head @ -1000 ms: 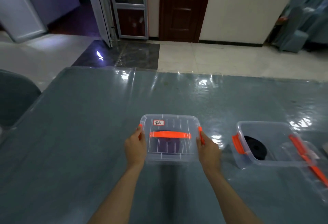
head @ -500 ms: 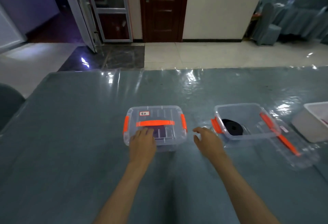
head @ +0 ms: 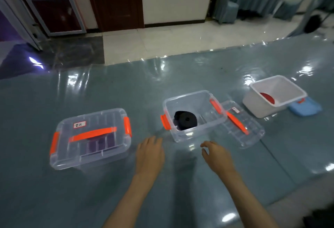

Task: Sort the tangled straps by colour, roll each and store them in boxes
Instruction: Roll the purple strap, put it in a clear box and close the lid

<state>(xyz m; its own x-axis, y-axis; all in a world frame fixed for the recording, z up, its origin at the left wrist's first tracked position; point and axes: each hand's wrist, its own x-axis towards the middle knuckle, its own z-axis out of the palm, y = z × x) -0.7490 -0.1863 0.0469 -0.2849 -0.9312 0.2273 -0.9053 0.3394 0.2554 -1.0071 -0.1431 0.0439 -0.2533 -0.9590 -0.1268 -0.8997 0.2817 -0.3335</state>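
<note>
We've let go of the lidded purple-strap box [head: 90, 137], and our left hand [head: 150, 152] and right hand [head: 216, 155] now reach empty and relaxed toward the open box [head: 194, 114] holding the black strap roll [head: 185, 120], its lid [head: 241, 124] alongside, seemingly next to close.

Closed box [head: 90, 138], lid label [head: 79, 124]: a small white sticker with a red border, at the far left corner of the lid; two dark handwritten characters, which look like 紫色, though the blur leaves that unsure.
Loose lid [head: 242, 124], sticker [head: 235, 109]: a small white and red tag near the lid's far edge, lying beside the open box [head: 194, 114]; its writing is too small to read.
White tub [head: 276, 95]: no text that can be made out.
Surface [head: 54, 191]: no print or signs to read.
</note>
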